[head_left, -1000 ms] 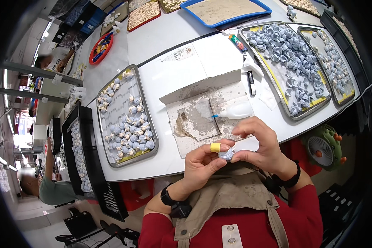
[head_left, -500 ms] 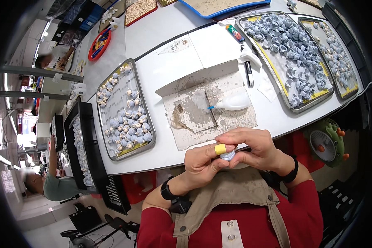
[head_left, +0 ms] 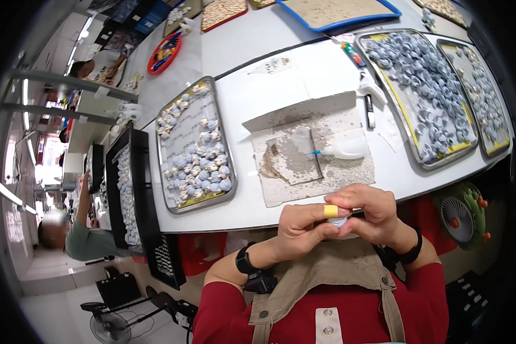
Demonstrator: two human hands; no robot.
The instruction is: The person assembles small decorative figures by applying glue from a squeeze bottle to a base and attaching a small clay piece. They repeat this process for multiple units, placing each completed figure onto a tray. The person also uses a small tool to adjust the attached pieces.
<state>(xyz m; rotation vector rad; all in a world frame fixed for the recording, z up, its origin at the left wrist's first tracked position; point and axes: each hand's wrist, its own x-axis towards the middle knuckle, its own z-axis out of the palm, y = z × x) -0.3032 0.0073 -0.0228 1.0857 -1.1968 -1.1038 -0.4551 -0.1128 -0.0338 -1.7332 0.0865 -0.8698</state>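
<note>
My left hand and my right hand meet in front of my apron, at the near edge of the table. Between their pinched fingertips is a small pale grey-blue rounded piece, mostly covered by the fingers. A yellow band wraps one left finger. Just beyond the hands lies an opened, stained cardboard sheet. On it rests a white squeeze bottle with a thin blue tip, lying on its side.
A metal tray of blue-and-cream pieces stands at left. At right is a tray of loose grey-blue cup-shaped pieces, beside a black marker. Farther back are a red basket and a blue-rimmed tray. A green fan stands below the table.
The whole view has shifted, so the table and my hands appear farther right. Both hands keep pinching the small piece, with the fingers slightly adjusted around it.
</note>
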